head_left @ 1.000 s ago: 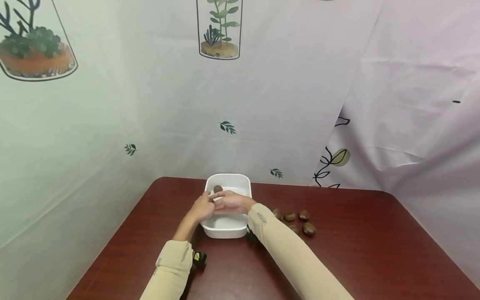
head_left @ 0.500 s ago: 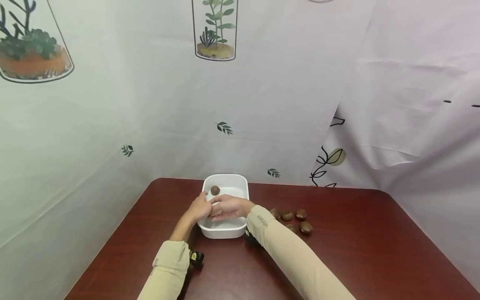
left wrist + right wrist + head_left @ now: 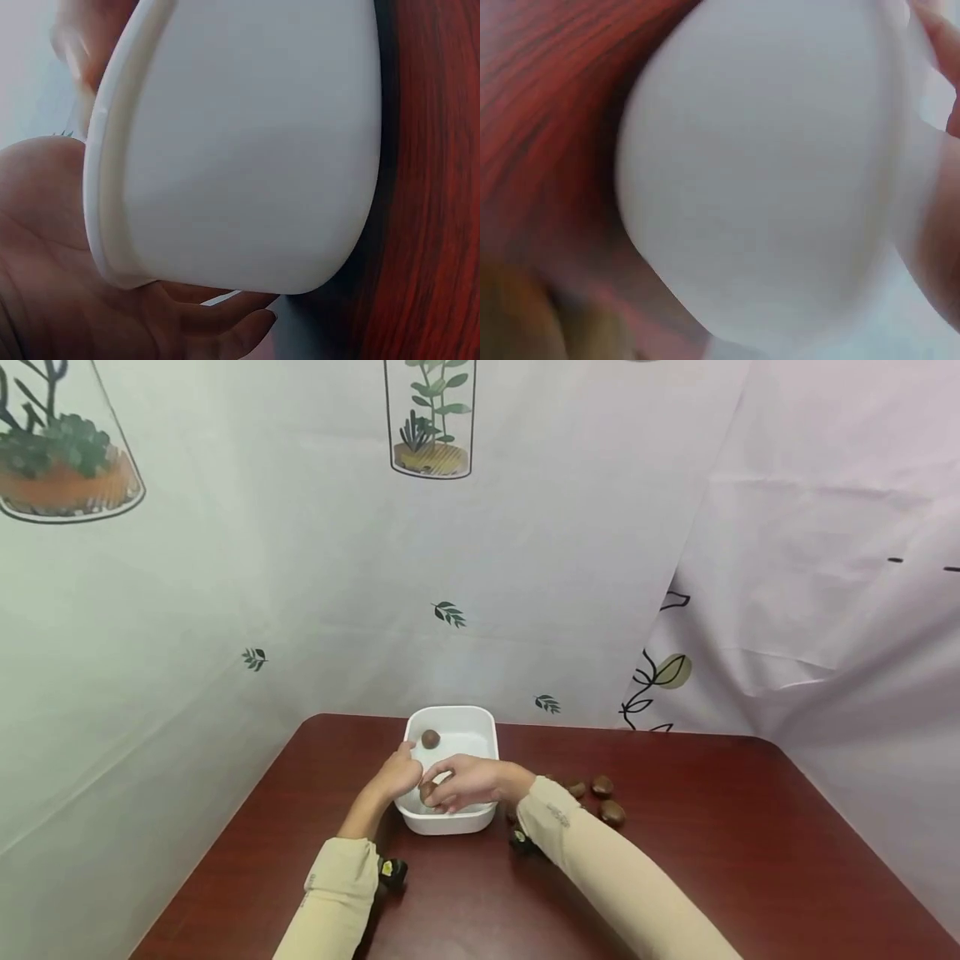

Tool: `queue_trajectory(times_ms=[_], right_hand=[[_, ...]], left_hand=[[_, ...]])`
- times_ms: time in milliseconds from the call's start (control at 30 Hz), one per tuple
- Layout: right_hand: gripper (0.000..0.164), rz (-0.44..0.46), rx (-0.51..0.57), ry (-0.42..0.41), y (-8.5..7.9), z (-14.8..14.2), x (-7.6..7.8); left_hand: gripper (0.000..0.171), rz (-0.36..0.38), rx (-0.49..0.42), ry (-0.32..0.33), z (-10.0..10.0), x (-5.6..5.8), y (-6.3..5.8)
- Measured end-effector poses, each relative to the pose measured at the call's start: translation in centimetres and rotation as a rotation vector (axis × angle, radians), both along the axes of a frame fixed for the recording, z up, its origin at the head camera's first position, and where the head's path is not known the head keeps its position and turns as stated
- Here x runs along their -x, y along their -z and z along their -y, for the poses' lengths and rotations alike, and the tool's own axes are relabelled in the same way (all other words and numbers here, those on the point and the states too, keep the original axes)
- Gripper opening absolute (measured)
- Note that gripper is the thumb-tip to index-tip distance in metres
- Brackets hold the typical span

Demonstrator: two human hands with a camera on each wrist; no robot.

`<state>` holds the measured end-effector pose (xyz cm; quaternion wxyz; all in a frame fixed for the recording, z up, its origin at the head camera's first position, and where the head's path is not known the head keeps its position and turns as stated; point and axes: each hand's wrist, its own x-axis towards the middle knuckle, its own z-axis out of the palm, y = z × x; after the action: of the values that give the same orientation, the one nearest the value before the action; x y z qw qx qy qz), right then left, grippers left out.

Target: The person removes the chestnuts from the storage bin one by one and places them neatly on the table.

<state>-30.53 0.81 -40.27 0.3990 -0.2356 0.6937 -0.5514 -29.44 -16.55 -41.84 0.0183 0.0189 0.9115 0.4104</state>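
A white rectangular tub (image 3: pixel 446 828) stands on the table with a brown chestnut (image 3: pixel 431 739) lying at its far left corner. Over the near part of the tub, my right hand (image 3: pixel 468 781) pinches another chestnut (image 3: pixel 428 792) between thumb and fingers. My left hand (image 3: pixel 398 774) holds the tub's left rim; in the left wrist view its fingers (image 3: pixel 225 322) reach round the outer wall. Only the tub's outside (image 3: pixel 757 172) shows in the right wrist view, blurred, with part of my right hand at the right edge.
Several more chestnuts (image 3: pixel 612 813) lie on the dark red table (image 3: pixel 712 843) right of the tub, some partly behind my right forearm. A pale printed cloth (image 3: pixel 352 568) hangs along the table's back edge. Black wrist cameras (image 3: pixel 393 874) sit beneath both forearms.
My right hand has moved from beside the left fingers toward the tub's near side, and the chestnut in its fingertips now shows. My left hand has stayed at the left rim.
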Motion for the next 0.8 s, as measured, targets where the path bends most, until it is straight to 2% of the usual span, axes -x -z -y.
queue_trajectory(times_ms=[100,233,367,500,700,800], right_hand=[[0.037,-0.046,0.002,-0.005,-1.6,-2.4,-0.9],[0.038,-0.133,-0.022,0.007,-3.2,-6.3,-1.8],[0.036,-0.245,-0.055,0.033,-3.8,-10.6,-2.9],[0.037,-0.330,-0.070,0.085,-4.0,-14.8,-4.1],[0.032,-0.339,-0.133,0.219,-3.2,-20.1,-6.2],[0.032,-0.369,-0.168,0.255,-2.4,-22.3,-7.0]], left_hand=[[0.066,0.007,0.002,-0.004,-0.2,0.1,0.0],[0.066,0.028,0.003,-0.016,-0.5,0.1,0.0],[0.066,0.050,-0.001,-0.018,-0.7,0.0,-0.1],[0.066,0.064,-0.007,-0.014,-0.8,-0.1,-0.3],[0.066,0.065,0.001,-0.002,-0.5,-0.1,-0.4],[0.066,0.061,0.006,-0.001,-0.4,-0.2,-0.3]])
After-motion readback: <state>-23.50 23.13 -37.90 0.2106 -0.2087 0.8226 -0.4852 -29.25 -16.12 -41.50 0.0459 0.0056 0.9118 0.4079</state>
